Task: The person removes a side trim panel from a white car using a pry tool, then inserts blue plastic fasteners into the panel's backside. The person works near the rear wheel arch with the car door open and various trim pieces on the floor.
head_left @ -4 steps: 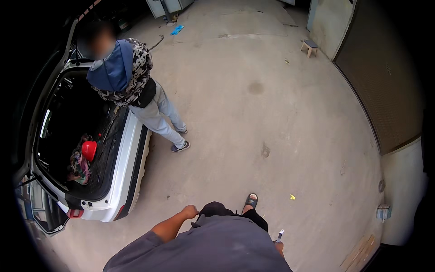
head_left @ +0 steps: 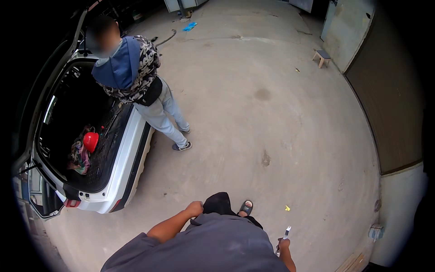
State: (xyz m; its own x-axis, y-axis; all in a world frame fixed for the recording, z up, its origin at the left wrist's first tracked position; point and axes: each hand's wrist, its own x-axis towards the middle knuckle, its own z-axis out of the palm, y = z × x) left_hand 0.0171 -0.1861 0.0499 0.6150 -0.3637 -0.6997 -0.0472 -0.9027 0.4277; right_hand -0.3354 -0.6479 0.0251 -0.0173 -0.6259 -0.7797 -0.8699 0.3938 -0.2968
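Observation:
My left hand is closed beside the black trouser leg, at the hem of my dark grey shirt. What its curled fingers hold, if anything, is hidden. On the other side of my body, my right hand is wrapped round a slim white-and-dark hand tool. The tool's pale, narrow end points forward, past the fingers; its exact kind is too small to tell. A sandalled foot shows ahead of the shirt.
At left stands a white car with its tailgate raised; a red helmet-like bowl and patterned cloth lie in its boot. Another person leans there. A small stool stands by the right wall; a yellow scrap lies on the floor.
The right hand and its tool show more fully, higher in the picture. The whole view has shifted slightly, and the leg and foot have moved with a step.

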